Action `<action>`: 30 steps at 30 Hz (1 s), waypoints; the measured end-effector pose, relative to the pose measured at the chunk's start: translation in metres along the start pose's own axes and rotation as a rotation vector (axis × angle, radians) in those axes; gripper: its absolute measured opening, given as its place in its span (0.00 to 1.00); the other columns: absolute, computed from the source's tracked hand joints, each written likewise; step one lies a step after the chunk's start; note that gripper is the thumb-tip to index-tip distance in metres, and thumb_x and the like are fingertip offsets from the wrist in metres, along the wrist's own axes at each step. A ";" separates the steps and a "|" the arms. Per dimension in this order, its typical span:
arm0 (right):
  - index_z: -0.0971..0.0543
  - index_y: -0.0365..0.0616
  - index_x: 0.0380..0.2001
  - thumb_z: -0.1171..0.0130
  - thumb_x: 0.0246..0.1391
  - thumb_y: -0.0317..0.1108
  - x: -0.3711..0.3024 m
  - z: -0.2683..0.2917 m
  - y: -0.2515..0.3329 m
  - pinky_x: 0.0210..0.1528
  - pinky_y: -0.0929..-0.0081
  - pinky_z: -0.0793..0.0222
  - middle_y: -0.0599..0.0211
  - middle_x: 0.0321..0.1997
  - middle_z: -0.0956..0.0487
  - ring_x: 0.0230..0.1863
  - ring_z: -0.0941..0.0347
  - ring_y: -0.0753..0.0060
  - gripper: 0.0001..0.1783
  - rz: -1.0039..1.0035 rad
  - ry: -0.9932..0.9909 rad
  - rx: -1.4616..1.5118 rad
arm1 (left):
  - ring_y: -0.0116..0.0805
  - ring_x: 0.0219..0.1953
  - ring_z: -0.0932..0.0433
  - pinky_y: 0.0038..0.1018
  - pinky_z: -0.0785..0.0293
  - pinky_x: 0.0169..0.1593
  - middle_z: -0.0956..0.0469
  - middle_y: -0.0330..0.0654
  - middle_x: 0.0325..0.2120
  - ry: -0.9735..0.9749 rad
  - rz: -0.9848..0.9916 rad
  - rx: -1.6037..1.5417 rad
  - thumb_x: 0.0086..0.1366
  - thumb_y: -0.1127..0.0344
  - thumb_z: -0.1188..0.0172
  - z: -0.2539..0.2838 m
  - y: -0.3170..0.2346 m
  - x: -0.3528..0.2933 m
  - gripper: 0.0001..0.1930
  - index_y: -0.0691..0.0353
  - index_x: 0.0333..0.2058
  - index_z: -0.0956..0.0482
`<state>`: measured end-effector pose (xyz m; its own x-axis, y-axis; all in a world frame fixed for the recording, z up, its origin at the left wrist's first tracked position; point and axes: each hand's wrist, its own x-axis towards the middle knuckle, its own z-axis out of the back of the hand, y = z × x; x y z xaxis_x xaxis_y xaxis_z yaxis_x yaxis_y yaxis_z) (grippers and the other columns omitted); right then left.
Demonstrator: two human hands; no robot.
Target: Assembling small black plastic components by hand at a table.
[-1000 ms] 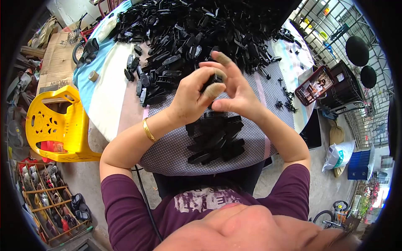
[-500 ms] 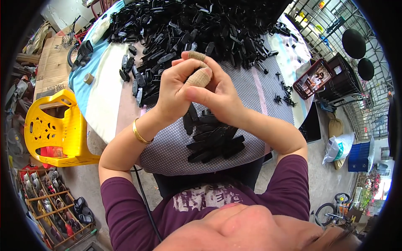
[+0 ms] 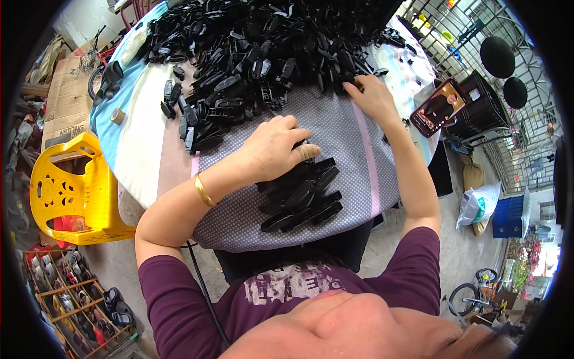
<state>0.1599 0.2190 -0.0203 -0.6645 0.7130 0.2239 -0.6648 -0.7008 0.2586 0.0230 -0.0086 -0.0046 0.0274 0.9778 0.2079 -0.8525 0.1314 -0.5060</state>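
Note:
My left hand [image 3: 278, 146] is over a small pile of black, elongated plastic pieces [image 3: 302, 194] near the table's front edge. Its fingers are curled, and a tan wrap covers the thumb. A dark piece shows between thumb and fingers, partly hidden. My right hand [image 3: 375, 99] reaches to the near right edge of a large heap of similar black pieces [image 3: 263, 42]. Thumb and fingers close on a black piece there, its far side hidden among the others. Some longer pieces [image 3: 191, 122] lie loose at the heap's left.
A patterned cloth [image 3: 239, 224] covers the round table. A phone [image 3: 439, 107] with a lit screen stands at its right edge, and a tape roll [image 3: 117, 115] lies on the left. A yellow plastic chair [image 3: 75, 191] is beside the table; a shoe rack [image 3: 75, 299] stands lower left.
My hands were together above the table and have parted. The left has come down onto the small pile; the right has moved right and forward to the heap's edge.

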 end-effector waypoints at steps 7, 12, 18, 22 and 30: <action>0.22 0.36 0.28 0.40 0.42 0.42 0.008 -0.010 0.006 0.36 0.68 0.30 0.53 0.28 0.22 0.31 0.25 0.56 0.18 0.012 0.093 0.382 | 0.41 0.38 0.31 0.32 0.35 0.45 0.27 0.44 0.29 0.169 0.087 -0.054 0.63 0.53 0.53 0.011 0.005 0.000 0.19 0.62 0.34 0.20; 0.22 0.35 0.29 0.37 0.43 0.38 0.012 0.000 -0.008 0.27 0.79 0.33 0.67 0.23 0.23 0.23 0.29 0.78 0.15 -0.061 0.202 0.478 | 0.39 0.37 0.28 0.29 0.32 0.44 0.25 0.44 0.32 0.080 0.062 -0.134 0.62 0.57 0.48 0.013 0.009 0.004 0.15 0.64 0.35 0.21; 0.22 0.36 0.30 0.38 0.45 0.33 -0.006 0.046 0.028 0.27 0.86 0.35 0.72 0.22 0.25 0.24 0.31 0.84 0.12 0.137 0.250 0.677 | 0.26 0.38 0.27 0.21 0.29 0.44 0.26 0.41 0.40 -0.211 0.303 -0.795 0.60 0.67 0.42 0.009 0.022 0.014 0.20 0.69 0.49 0.30; 0.24 0.35 0.28 0.39 0.42 0.28 -0.013 0.018 0.078 0.28 0.80 0.33 0.66 0.25 0.25 0.26 0.29 0.78 0.09 0.566 0.298 0.685 | 0.23 0.35 0.27 0.19 0.28 0.40 0.25 0.41 0.39 -0.320 0.264 -1.108 0.58 0.70 0.41 0.006 0.033 0.013 0.20 0.71 0.48 0.30; 0.29 0.37 0.41 0.38 0.41 0.28 -0.041 -0.008 0.079 0.40 0.68 0.30 0.57 0.39 0.26 0.35 0.29 0.57 0.21 0.702 -0.096 0.251 | 0.19 0.32 0.27 0.15 0.29 0.36 0.24 0.36 0.30 -0.479 0.265 -0.883 0.56 0.74 0.40 0.016 0.022 0.012 0.10 0.67 0.37 0.29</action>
<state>0.1320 0.1340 -0.0166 -0.8632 0.1070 0.4934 0.0102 -0.9734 0.2289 -0.0037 0.0035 0.0006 -0.4797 0.8510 0.2139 -0.1102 0.1834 -0.9768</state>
